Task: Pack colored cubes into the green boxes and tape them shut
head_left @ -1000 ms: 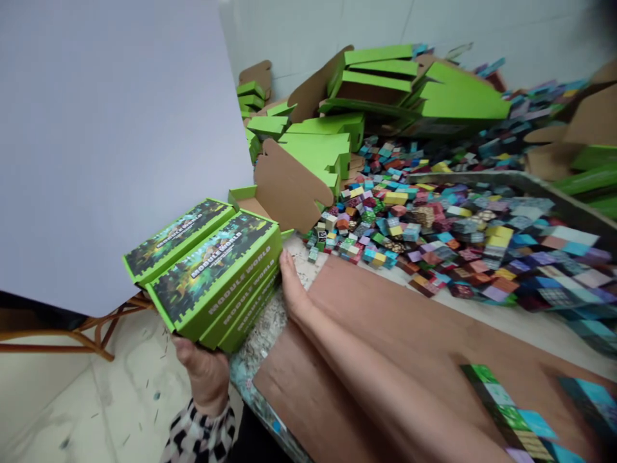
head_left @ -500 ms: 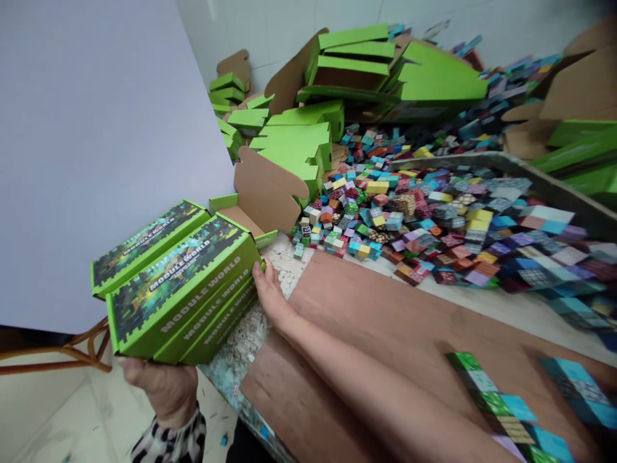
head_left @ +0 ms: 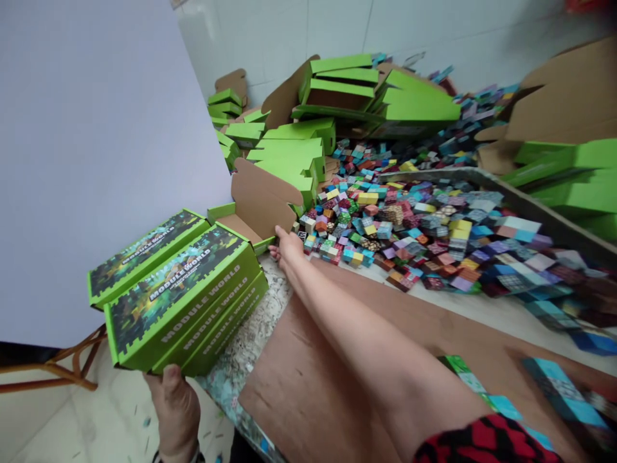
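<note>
A stack of green boxes (head_left: 207,321) printed "MODULE WORLD" stands tilted at the left table edge, beside another printed box (head_left: 144,251). Under its near lower corner is my left hand (head_left: 174,402), thumb against the green side and the other fingers mostly hidden; it looks closed on the stack. Behind the stack lies an open box (head_left: 224,215) with its brown cardboard lid (head_left: 265,196) raised. My right hand (head_left: 289,249) reaches across to this box's right corner, its fingers curled at the green edge.
Colourful printed blocks (head_left: 385,225) are heaped at the centre and right, partly behind a grey raised rim (head_left: 525,199). More green boxes (head_left: 347,90) pile up by the wall. A brown board (head_left: 299,360) carries block rows (head_left: 569,392). A white panel (head_left: 110,116) fills the left.
My right hand has left the stack's end and moved forward to the open box. My left hand has shifted slightly right along the stack's lower edge. The view has tilted a little.
</note>
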### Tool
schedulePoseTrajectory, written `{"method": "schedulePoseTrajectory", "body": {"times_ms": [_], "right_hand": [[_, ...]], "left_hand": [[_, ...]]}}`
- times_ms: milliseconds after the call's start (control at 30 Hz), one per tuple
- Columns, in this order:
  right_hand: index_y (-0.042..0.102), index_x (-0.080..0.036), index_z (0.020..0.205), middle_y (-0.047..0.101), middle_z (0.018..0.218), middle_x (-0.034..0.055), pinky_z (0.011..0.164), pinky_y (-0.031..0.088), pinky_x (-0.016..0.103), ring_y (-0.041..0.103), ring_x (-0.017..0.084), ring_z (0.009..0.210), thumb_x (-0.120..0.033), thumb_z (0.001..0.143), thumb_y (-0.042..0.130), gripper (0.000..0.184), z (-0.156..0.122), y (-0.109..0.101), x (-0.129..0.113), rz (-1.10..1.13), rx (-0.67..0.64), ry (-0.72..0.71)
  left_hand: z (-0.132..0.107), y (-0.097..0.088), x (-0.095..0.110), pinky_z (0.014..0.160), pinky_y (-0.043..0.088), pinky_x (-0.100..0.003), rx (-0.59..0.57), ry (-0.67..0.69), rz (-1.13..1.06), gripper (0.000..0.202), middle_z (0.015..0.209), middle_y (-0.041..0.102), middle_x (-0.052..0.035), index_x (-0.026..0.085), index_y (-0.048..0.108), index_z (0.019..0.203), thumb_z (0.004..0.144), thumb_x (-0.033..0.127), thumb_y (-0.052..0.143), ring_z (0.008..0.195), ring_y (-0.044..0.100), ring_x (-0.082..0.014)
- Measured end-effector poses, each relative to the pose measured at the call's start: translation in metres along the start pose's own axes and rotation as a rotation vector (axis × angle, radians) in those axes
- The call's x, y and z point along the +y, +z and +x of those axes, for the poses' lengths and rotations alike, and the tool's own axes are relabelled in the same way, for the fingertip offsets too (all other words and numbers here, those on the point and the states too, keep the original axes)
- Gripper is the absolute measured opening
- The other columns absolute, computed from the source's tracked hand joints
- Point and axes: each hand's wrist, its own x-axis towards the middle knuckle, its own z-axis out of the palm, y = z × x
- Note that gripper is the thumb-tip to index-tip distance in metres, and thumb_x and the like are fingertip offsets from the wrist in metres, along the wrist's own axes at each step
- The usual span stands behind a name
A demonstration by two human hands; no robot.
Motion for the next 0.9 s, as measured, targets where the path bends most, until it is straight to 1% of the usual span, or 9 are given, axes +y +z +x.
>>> {"method": "schedulePoseTrajectory", "body": {"times_ms": [167, 367, 433, 500, 600, 667, 733, 833, 900], "right_hand": [[0.061, -0.021, 0.091, 0.057, 0.07, -0.0053, 0.047, 0.046, 0.02, 0.059, 0.009, 0.05, -0.036, 0.083, 0.059, 0.016, -0.004, -0.006, -0.012, -0.07, -0.062, -0.267], [0.061, -0.021, 0.089, 0.056, 0.072, -0.005, 0.048, 0.046, 0.022, 0.059, 0.01, 0.051, -0.045, 0.083, 0.056, 0.025, -0.008, -0.036, -0.052, -0.089, -0.043, -0.459], [0.06, -0.021, 0.091, 0.057, 0.074, -0.0047, 0.046, 0.045, 0.022, 0.058, 0.009, 0.049, -0.045, 0.083, 0.056, 0.026, -0.01, -0.053, -0.068, -0.088, -0.038, -0.487], [0.06, -0.02, 0.092, 0.058, 0.075, -0.0048, 0.042, 0.043, 0.021, 0.057, 0.009, 0.046, -0.044, 0.082, 0.057, 0.026, -0.012, -0.071, -0.083, -0.085, -0.034, -0.506], [0.058, -0.019, 0.089, 0.056, 0.072, -0.0052, 0.041, 0.042, 0.02, 0.056, 0.008, 0.044, -0.042, 0.082, 0.059, 0.024, -0.017, -0.095, -0.106, -0.055, -0.054, -0.532], [0.057, -0.019, 0.09, 0.057, 0.073, -0.0049, 0.043, 0.044, 0.021, 0.056, 0.008, 0.044, -0.042, 0.082, 0.059, 0.024, -0.023, -0.108, -0.12, -0.01, -0.08, -0.56], [0.056, -0.02, 0.092, 0.059, 0.076, -0.0045, 0.045, 0.046, 0.021, 0.057, 0.007, 0.046, -0.043, 0.081, 0.061, 0.026, -0.031, -0.123, -0.133, 0.04, -0.087, -0.591], [0.054, -0.021, 0.092, 0.061, 0.079, -0.0042, 0.049, 0.046, 0.021, 0.057, 0.007, 0.049, -0.045, 0.08, 0.063, 0.028, -0.048, -0.156, -0.148, 0.07, -0.095, -0.595], [0.054, -0.021, 0.09, 0.061, 0.077, -0.0042, 0.05, 0.046, 0.022, 0.057, 0.008, 0.05, -0.044, 0.079, 0.065, 0.028, -0.059, -0.189, -0.154, 0.038, -0.142, -0.543]], "left_hand": [[-0.004, -0.009, -0.004, 0.114, 0.03, -0.043, 0.002, 0.003, 0.076, 0.072, 0.146, 0.041, -0.0068, 0.026, 0.037, 0.142, 0.08, 0.052, 0.062, 0.138, 0.033, -0.028], [-0.009, -0.008, 0.017, 0.115, 0.027, -0.04, -0.073, -0.005, 0.101, 0.063, 0.14, 0.046, -0.0058, 0.025, 0.04, 0.138, 0.083, 0.048, 0.06, 0.136, 0.035, -0.0258], [-0.013, -0.009, 0.021, 0.114, 0.03, -0.039, -0.073, 0.024, 0.043, 0.068, 0.137, 0.048, -0.0062, 0.025, 0.042, 0.137, 0.077, 0.049, 0.065, 0.131, 0.041, -0.0256], [-0.022, -0.014, 0.016, 0.109, 0.037, -0.042, 0.002, 0.031, 0.014, 0.07, 0.127, 0.053, -0.0075, 0.023, 0.049, 0.128, 0.067, 0.049, 0.072, 0.118, 0.052, -0.0261], [-0.046, -0.031, -0.003, 0.099, 0.044, -0.05, 0.123, 0.113, 0.064, 0.057, 0.101, 0.057, -0.0064, 0.019, 0.058, 0.099, 0.053, 0.044, 0.08, 0.093, 0.059, -0.0247], [-0.066, -0.04, -0.012, 0.092, 0.048, -0.048, 0.0, 0.258, 0.107, 0.052, 0.098, 0.057, -0.006, 0.019, 0.058, 0.089, 0.05, 0.043, 0.082, 0.088, 0.059, -0.0237], [-0.083, -0.038, -0.009, 0.09, 0.05, -0.044, -0.184, 0.335, 0.142, 0.046, 0.105, 0.057, -0.0075, 0.021, 0.06, 0.09, 0.056, 0.044, 0.079, 0.091, 0.06, -0.0237], [-0.094, -0.012, 0.017, 0.099, 0.045, -0.047, -0.523, 0.128, 0.249, 0.037, 0.115, 0.06, -0.0106, 0.023, 0.065, 0.101, 0.071, 0.043, 0.071, 0.111, 0.056, -0.0288], [-0.092, 0.016, 0.04, 0.096, 0.048, -0.047, -0.71, -0.182, 0.221, 0.034, 0.11, 0.065, -0.0106, 0.024, 0.067, 0.104, 0.08, 0.047, 0.063, 0.104, 0.061, -0.0289]]}}
